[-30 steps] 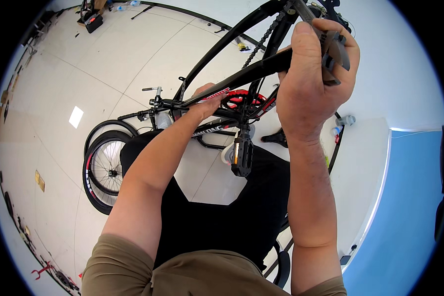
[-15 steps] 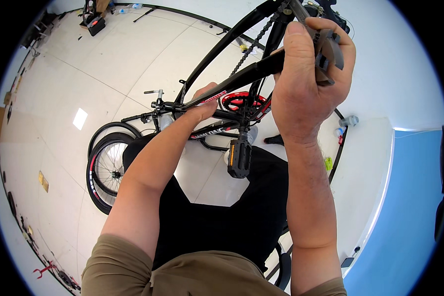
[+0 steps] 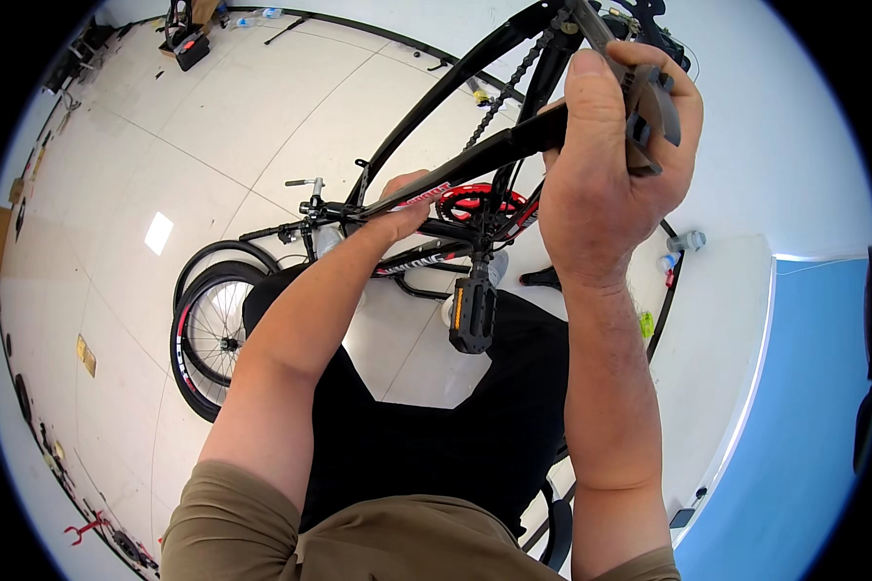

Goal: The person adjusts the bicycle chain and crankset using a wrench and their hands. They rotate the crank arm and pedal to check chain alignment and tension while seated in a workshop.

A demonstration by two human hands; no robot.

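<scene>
Keep the right hand (image 3: 610, 184) clenched on the pedal (image 3: 649, 107) while the left hand (image 3: 402, 208), fingers curled, steadies the bicycle frame (image 3: 475, 155).

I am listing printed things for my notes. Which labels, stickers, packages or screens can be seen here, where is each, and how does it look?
Frame sticker: on the black bicycle tube beside the left hand, a red strip with pale marks.
Tag: right of the right forearm, near the rear wheel rim, small, yellow-green.
Screens and packages: none clearly seen.

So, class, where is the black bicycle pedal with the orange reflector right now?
In the head view, the black bicycle pedal hangs near centre, below the red chainring, between the person's two forearms.
</scene>
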